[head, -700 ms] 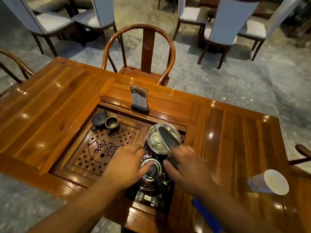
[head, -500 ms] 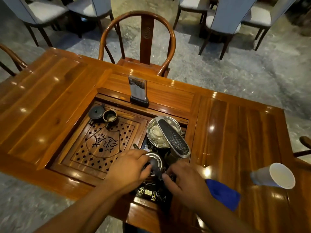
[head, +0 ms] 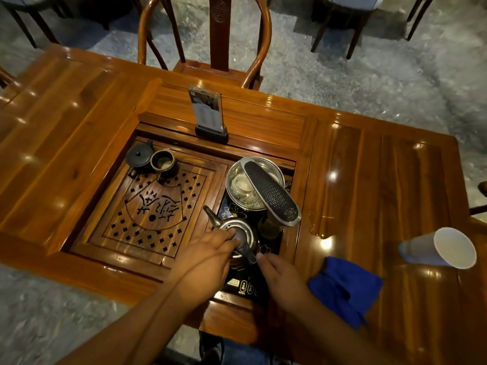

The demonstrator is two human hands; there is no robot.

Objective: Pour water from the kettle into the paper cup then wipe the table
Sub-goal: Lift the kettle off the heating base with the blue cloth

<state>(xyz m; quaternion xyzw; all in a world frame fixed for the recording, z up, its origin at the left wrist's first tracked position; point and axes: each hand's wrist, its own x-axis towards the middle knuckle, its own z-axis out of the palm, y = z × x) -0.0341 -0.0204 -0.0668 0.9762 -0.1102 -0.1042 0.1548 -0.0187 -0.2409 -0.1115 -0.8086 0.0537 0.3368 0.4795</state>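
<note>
At the lower middle of the frame, the kettle (head: 235,234) sits on the black stove panel (head: 243,284), spout toward the upper left. The left hand (head: 210,255) rests its fingers on the lid; the right hand (head: 282,277) touches the handle, grip unclear. The paper cup (head: 438,247) lies on its side at the right edge, near the blue cloth (head: 345,288) on the table (head: 369,180).

The glossy reddish-brown table (head: 369,159) carries a white paper cup (head: 437,247) and a bright blue cloth (head: 345,285) to the right of the silvery kettle (head: 237,233). Left of the kettle, a brown tea tray (head: 147,206) shows dark cut-out crosses and carved characters.
</note>
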